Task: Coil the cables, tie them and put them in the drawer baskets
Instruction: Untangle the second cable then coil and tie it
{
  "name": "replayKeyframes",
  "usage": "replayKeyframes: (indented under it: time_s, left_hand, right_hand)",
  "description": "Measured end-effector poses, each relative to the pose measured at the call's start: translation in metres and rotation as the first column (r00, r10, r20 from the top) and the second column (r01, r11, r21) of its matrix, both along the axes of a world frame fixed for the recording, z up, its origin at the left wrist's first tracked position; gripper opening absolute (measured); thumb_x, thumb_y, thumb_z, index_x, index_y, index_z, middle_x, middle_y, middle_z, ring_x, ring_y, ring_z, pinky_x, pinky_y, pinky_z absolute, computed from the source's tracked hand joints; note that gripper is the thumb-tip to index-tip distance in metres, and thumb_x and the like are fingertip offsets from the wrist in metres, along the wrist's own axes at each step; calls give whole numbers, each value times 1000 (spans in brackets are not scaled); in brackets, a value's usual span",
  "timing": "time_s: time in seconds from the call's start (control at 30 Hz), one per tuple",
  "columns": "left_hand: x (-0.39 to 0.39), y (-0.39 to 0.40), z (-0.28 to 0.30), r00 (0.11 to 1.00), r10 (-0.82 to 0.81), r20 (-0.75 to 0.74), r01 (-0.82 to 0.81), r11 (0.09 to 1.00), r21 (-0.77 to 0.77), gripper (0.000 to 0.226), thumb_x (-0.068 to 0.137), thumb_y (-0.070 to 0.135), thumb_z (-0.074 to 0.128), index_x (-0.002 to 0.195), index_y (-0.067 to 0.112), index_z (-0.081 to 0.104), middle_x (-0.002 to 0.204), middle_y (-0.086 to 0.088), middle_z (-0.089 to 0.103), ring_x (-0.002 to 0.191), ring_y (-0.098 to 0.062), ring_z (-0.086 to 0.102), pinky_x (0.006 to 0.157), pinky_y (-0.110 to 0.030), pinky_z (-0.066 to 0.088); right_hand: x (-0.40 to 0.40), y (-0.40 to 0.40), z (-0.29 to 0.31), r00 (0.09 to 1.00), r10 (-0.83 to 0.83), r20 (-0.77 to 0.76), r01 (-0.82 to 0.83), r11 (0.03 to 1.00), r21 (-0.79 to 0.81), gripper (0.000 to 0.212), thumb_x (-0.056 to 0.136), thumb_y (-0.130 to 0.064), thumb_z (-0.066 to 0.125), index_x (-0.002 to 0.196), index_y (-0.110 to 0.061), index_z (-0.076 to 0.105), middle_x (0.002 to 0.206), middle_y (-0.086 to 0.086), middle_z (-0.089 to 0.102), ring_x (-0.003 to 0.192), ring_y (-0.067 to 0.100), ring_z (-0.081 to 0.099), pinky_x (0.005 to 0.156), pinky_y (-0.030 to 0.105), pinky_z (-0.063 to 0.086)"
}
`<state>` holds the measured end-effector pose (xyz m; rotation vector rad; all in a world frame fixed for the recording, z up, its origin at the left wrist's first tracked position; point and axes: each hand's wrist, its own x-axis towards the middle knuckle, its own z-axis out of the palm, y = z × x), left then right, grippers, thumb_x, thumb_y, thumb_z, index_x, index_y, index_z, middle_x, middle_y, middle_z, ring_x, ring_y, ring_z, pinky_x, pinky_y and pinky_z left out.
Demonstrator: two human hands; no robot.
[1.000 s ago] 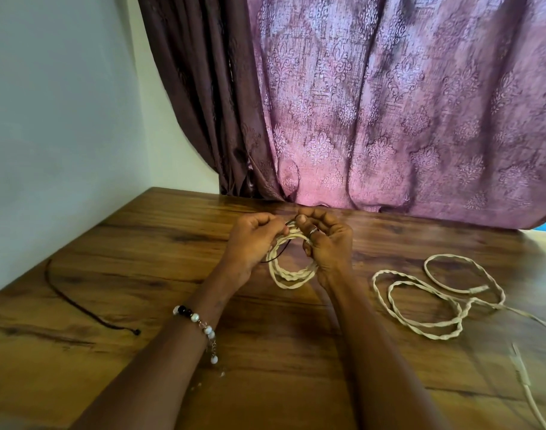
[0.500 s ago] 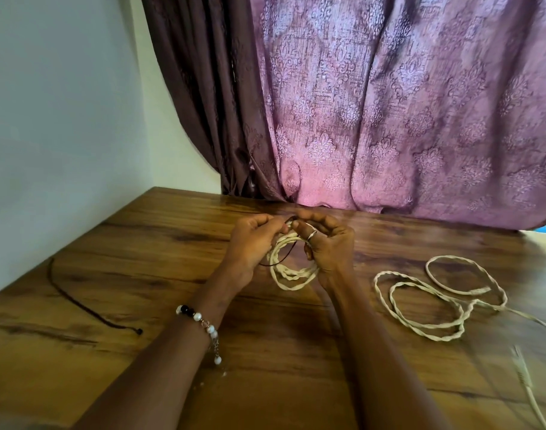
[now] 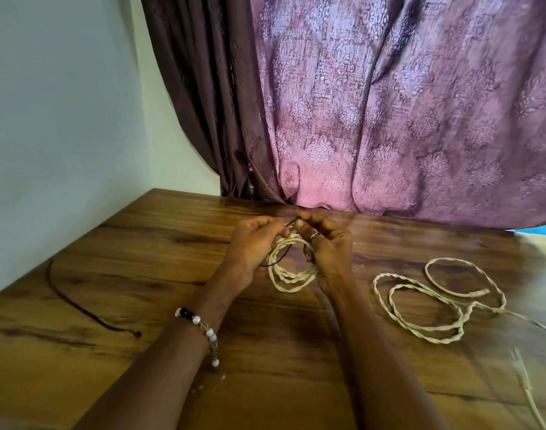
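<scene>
1. I see the left hand (image 3: 253, 246) and the right hand (image 3: 326, 249) raised just above the counter (image 3: 141, 274), facing each other, with the coiled cream cable (image 3: 291, 274) hanging between them.
2. Grip state: both hands have their fingers curled in. The right hand grips the coil's right side, while its thumb and forefinger meet the left hand's fingertips at the top of the coil. The left hand pinches a thin dark tie cord (image 3: 282, 254) there.
3. Reason for the hold, in my judgement: the coil is kept off the counter and pinched at one point so its loops stay stacked while the cord is worked round them. I judge the step in hand to be the tying.
4. I cannot tell whether a knot is already formed; the fingers hide the crossing.
5. A second cream cable (image 3: 420, 302) lies loose on the counter to the right, well apart from the hands, uncoiled. I judge it is waiting its turn.
6. A dark cord (image 3: 79, 302) lies on the counter to the left, probably set aside as the next tie.
7. Count: two cream cables, one coiled and one loose; two dark cords, one in hand and one lying; two hands. A pale plug lead (image 3: 526, 389) at the lower right may belong to the loose cable.
8. No drawer baskets are in view.
</scene>
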<state>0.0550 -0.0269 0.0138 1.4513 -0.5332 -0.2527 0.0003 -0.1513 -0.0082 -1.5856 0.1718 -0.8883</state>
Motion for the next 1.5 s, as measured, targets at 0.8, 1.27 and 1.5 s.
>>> replayKeyframes:
  time_s: [0.8,1.27,1.5]
  left_hand:
    - [4,-3,1,999,-23,49,24,999,-25,21,86,7,60,66,7,65,52,-3,46,42,-7,37,44,-20,31]
    - [7,-2,-2,998,14,67,-12,999,-32,24,85,6,60,62,10,67,47,0,50,38,-5,36,40,-17,29]
    - [7,-2,-2,997,5,73,-2,999,-41,22,86,6,59,65,8,66,44,8,55,37,0,41,42,-15,34]
  right_hand:
    - [7,-1,-5,995,97,-23,-97,995,-30,44,87,14,44,86,-24,65,83,-7,66,75,4,61,73,23,51]
    - [1,13,2,980,148,132,-167,976,141,14,89,4,55,91,-6,65,68,-3,67,39,1,44,34,16,32]
    - [2,13,2,977,149,150,-172,974,149,14,90,4,54,90,-6,65,64,-4,65,37,2,43,32,16,31]
